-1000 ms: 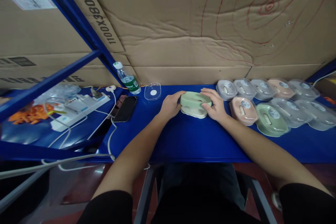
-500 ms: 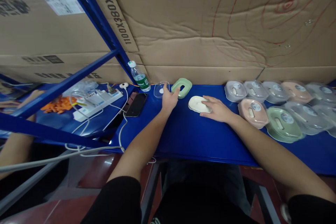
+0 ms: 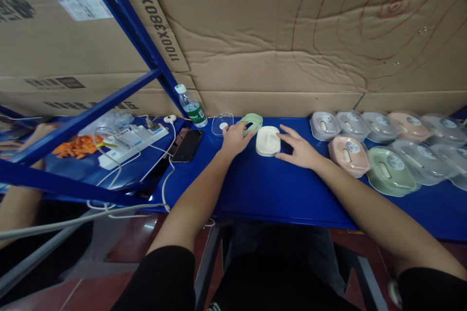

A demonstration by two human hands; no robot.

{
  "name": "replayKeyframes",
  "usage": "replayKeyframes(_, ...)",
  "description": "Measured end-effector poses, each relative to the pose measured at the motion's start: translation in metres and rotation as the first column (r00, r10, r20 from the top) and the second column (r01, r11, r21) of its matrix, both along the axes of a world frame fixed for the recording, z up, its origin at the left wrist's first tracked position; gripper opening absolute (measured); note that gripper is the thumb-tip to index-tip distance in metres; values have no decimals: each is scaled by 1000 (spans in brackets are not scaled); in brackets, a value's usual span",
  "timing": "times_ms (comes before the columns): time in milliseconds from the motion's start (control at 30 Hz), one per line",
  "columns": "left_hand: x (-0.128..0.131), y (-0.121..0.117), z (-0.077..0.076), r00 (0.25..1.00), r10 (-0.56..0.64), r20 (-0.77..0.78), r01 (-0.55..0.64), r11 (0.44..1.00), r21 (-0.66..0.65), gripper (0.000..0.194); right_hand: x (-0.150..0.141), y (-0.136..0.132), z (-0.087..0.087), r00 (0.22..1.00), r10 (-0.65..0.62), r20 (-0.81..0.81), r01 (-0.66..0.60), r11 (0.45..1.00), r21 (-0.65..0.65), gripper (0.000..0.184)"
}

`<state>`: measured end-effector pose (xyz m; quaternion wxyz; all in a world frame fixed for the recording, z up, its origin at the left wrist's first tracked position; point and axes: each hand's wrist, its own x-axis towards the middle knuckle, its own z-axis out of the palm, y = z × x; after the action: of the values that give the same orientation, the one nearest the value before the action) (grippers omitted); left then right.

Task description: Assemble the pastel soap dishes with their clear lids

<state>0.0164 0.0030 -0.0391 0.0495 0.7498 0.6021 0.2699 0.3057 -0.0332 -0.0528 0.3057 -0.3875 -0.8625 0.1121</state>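
Note:
My left hand (image 3: 235,140) has its fingers closed around the near left edge of a light green cover with an oval hole (image 3: 257,120), which is tilted. Just to the right, a white rounded part (image 3: 268,140) lies on the blue table, its near corner close to the green cover. My right hand (image 3: 298,148) is beside the white part, thumb and fingers spread, fingertips at its right edge; whether they touch it I cannot tell. Left of the green cover is a clear plastic plate with a white round spot (image 3: 217,128).
Several lidded boxes in grey, pink (image 3: 349,155) and green (image 3: 391,171) line the table's right side. A water bottle (image 3: 193,109), a phone (image 3: 188,146) and a power strip (image 3: 133,148) are on the left. Blue shelf bars cross there, with another person's arm (image 3: 22,199) beyond.
The white part has turned and shifted left towards the green cover, and my right hand's fingers have spread off its top. My left hand has lowered the green cover slightly.

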Motion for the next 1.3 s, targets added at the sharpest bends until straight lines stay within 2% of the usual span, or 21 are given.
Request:
replayKeyframes(67,0,-1,0,999,51,-1,-51,999,8,46,-4,-4,0,993,122,8,-122,992,16,70)
replayKeyframes(133,0,-2,0,995,99,-28,-98,994,40,50,-8,-5,0,986,156,59,-159,986,42,59)
replayKeyframes(233,-3,0,0,990,124,-61,-121,991,64,55,-9,-4,3,983,135,124,-146,985,89,45)
replayKeyframes(333,-9,2,0,995,32,-91,-36,998,-43,64,-11,-13,15,995,72,74,-83,985,153,34)
replayKeyframes(433,-15,2,0,975,-103,-195,62,976,-209,101,-17,-36,33,998,48,-39,-38,976,216,28)
replayKeyframes(500,-18,2,0,949,-154,-277,79,962,-263,130,-23,-50,45,994,71,-78,-52,974,219,29)
replayKeyframes(567,-19,2,-1,932,-168,-321,77,957,-278,140,-26,-58,53,995,63,-72,-48,980,193,32)
replayKeyframes(667,-16,1,-2,932,-152,-329,69,965,-252,131,-25,-51,49,1000,8,21,-11,989,146,32)
replayKeyframes(800,-4,-2,-5,948,-74,-310,17,983,-181,113,-18,-23,24,983,-12,183,8,1000,22,26)
replayKeyframes(933,12,-6,-5,965,13,-262,-48,991,-127,97,-14,-4,7,989,-21,147,28,999,-43,30)
replayKeyframes(1100,24,-9,-2,969,68,-237,-100,987,-126,88,-11,-1,2,985,14,174,-1,997,-72,52)
replayKeyframes(1200,25,-10,-2,972,88,-219,-118,984,-131,85,-11,1,-1,976,-15,218,38,994,-102,68)
replayKeyframes(1300,24,-9,-4,971,81,-225,-112,986,-126,82,-13,2,-3,967,-50,252,83,989,-122,76)
